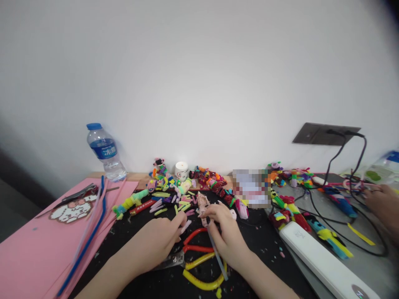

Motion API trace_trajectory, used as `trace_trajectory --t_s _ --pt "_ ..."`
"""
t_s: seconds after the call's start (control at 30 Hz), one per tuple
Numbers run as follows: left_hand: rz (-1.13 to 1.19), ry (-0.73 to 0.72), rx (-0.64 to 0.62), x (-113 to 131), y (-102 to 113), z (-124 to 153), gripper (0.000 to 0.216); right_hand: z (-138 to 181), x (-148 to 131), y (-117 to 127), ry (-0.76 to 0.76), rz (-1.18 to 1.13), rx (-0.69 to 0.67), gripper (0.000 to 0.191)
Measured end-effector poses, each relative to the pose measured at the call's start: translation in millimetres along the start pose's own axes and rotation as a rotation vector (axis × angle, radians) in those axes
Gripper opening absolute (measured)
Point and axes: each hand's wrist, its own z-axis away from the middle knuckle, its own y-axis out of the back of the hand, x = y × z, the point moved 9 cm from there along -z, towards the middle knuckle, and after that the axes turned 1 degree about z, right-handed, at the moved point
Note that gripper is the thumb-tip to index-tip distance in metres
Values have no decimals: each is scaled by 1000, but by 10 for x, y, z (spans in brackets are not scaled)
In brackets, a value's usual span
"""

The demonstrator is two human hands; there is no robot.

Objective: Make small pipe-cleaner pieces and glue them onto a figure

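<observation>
Close to the middle of the black mat (124,253), my left hand (165,232) is closed, its fingertips pinching a short pale lilac pipe cleaner piece (186,226). My right hand (226,232) is bent over the near end of a crumpled pale pink-beige piece (203,201), thumb and fingers closed on it. A translucent grey stick (220,259) runs from under that hand; whether it is gripped I cannot tell. Between my hands lie red-handled pliers (199,249) and yellow-handled pliers (204,284). Short pipe cleaner cuttings (183,205) are scattered just beyond.
A water bottle (106,151) and pink sheets (25,257) with long pipe cleaners (89,241) are left. Colourful pipe cleaner figures (218,187) and a white cup (181,171) line the wall. A white device (324,257), black cables (339,220) and another person's hand (382,207) are right.
</observation>
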Motion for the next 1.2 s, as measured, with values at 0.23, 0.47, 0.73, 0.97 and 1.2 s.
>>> trace_trajectory --t_s 0.23,0.47,0.73,0.97,1.2 --pt "33 8 1 5 19 -1 13 25 81 63 -11 -6 116 17" --pt "-40 -38 -5 65 -14 0 15 -6 -161 -191 85 31 -72 20" --pt "-35 -41 -3 81 -22 -8 17 -25 -181 -228 86 3 -65 12" --pt "103 -17 0 14 19 -8 16 -14 -85 -85 7 71 18 11" --pt "122 -24 31 5 41 -23 16 -6 -165 -302 70 236 -145 13"
